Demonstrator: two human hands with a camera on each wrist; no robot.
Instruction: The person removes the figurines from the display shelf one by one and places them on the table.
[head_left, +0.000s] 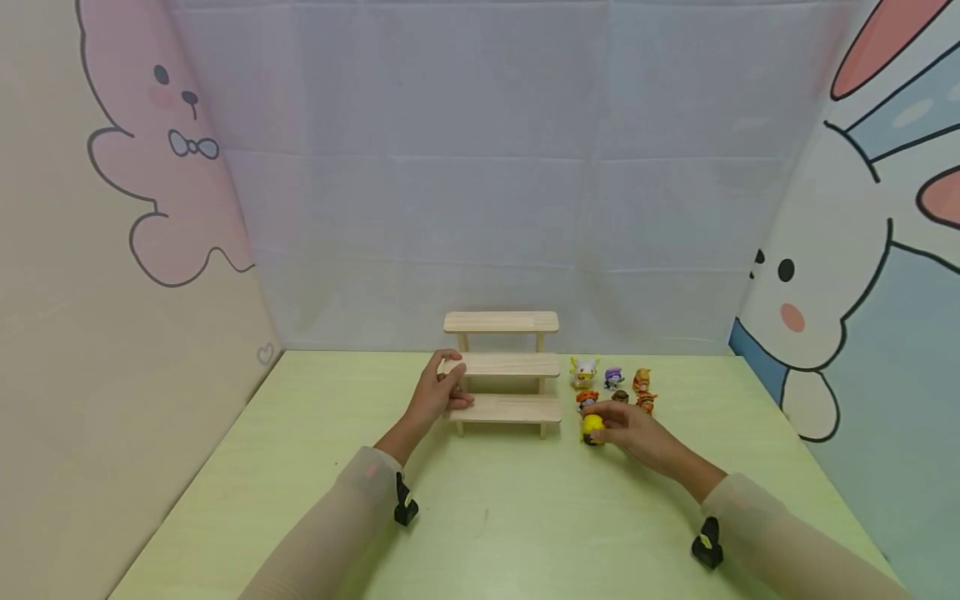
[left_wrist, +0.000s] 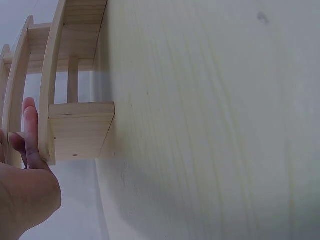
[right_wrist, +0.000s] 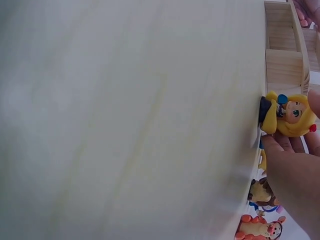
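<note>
A three-tier wooden display shelf (head_left: 504, 364) stands toward the back of the table. At its left side my left hand (head_left: 437, 393) grips the end of the middle tier, with fingers also by the lowest board; the left wrist view shows the fingers between the boards (left_wrist: 47, 90). To the right of the shelf, my right hand (head_left: 637, 433) pinches a yellow-haired figurine (right_wrist: 292, 115) wearing a dark base colour. In the right wrist view the figurine is upright relative to the table, thumb and fingers about its head and back. Whether its base touches the table is unclear.
Behind the right hand stand several small figurines: a yellow-and-white one (head_left: 583, 373), a purple-capped one (head_left: 613, 377), an orange-haired one (head_left: 587, 400), a brown-haired one (right_wrist: 262, 192) and an orange tiger (right_wrist: 260, 229). Rabbit-printed cloth (head_left: 817, 317) hangs at the right.
</note>
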